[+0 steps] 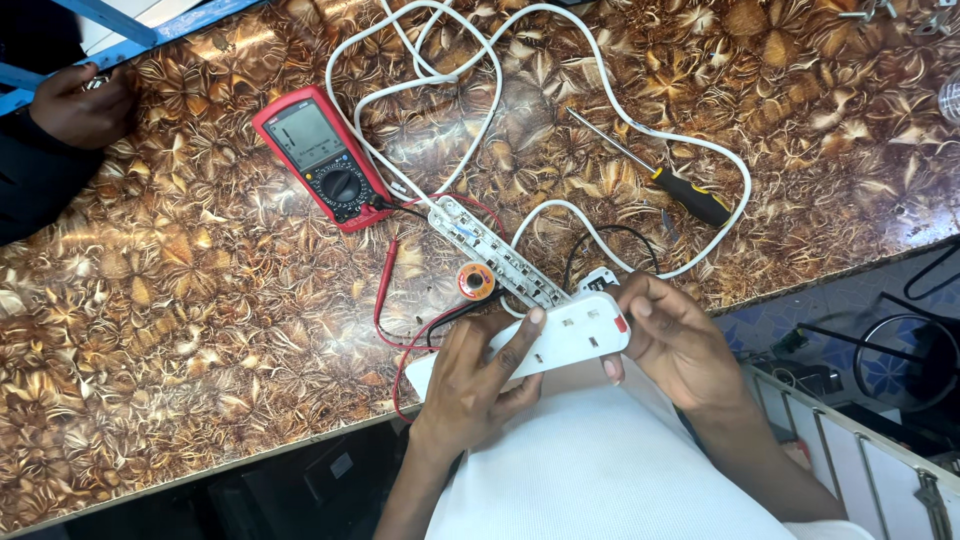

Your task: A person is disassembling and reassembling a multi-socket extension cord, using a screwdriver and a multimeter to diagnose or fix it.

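Both my hands hold a white power strip cover [572, 333] with sockets and a red switch at its right end, over the table's near edge. My left hand [480, 372] grips its left part from below, fingers wrapped over the top. At the switch end, my right hand [672, 338] closes its fingers around the cover. Just beyond lies the strip's open base [495, 252] with metal contacts showing, and its white cable [480, 70] loops across the table. A small solder spool [477, 281] rests beside the base.
A red multimeter [322, 155] lies at centre left, its red probe [384, 282] and leads trailing toward me. A yellow-and-black screwdriver [668, 183] lies at right. Another person's hand [85, 100] rests at the far left. The patterned brown table [180, 330] ends near my body.
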